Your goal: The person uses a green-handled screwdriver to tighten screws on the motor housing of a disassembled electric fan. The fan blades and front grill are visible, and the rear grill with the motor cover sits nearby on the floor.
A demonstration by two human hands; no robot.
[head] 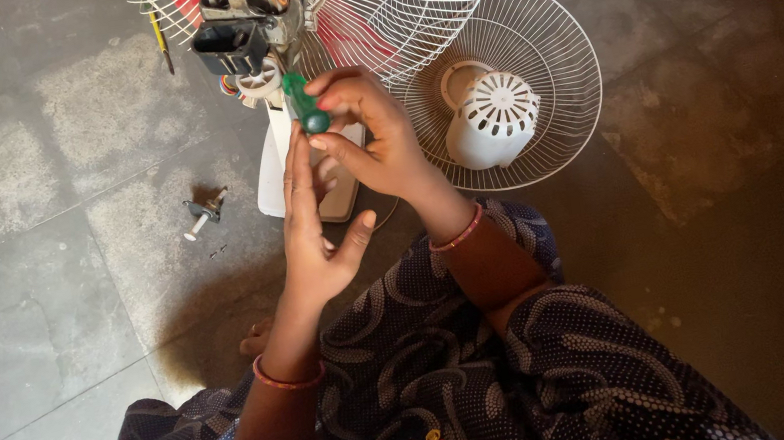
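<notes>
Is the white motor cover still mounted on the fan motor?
No, the white motor cover lies apart inside the loose wire grille on the floor.

Screwdriver handle (304,105): glossy translucent green plastic. Fan motor (249,12), top of frame: bare dull metal, black plastic part. Wire guard (530,40), upper right: thin white-coated metal. Motor cover (495,118): matt white plastic. Floor (26,198): rough grey concrete, stained. Dress (494,378): patterned cloth.
</notes>
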